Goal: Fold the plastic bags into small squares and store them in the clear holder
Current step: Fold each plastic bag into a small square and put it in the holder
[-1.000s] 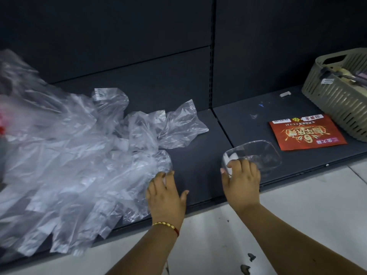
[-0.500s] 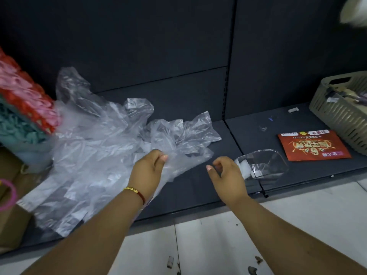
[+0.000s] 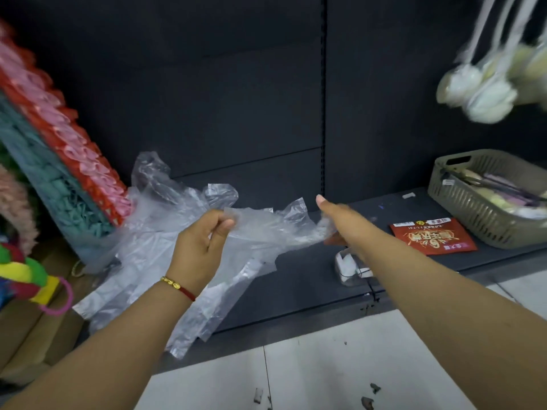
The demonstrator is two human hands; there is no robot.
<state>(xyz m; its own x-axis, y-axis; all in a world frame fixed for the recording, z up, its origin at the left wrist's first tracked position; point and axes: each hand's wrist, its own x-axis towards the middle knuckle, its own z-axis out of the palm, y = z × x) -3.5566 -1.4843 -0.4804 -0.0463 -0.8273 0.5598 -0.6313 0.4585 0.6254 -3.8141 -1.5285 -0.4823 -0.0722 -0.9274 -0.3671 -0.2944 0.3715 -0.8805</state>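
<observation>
A clear plastic bag [image 3: 266, 229] is stretched in the air between my two hands, above the dark shelf [image 3: 296, 279]. My left hand [image 3: 204, 241] pinches its left end between thumb and fingers. My right hand [image 3: 334, 220] grips its right end, thumb up. A loose heap of clear plastic bags [image 3: 154, 255] lies on the shelf at the left, under and behind my left hand. The clear holder [image 3: 349, 267] stands on the shelf below my right forearm, partly hidden by it, with a white folded piece inside.
A red printed packet [image 3: 432, 235] lies on the shelf at right, beside a grey slotted basket [image 3: 485, 199] with items in it. Coloured bundles [image 3: 59, 161] lean at the left. Pale bags [image 3: 488, 87] hang at the upper right. White floor tiles [image 3: 340, 365] lie in front.
My right hand left the clear holder and both hands moved to the pile, took one bag and lifted it, stretched between them. The view tilted up.
</observation>
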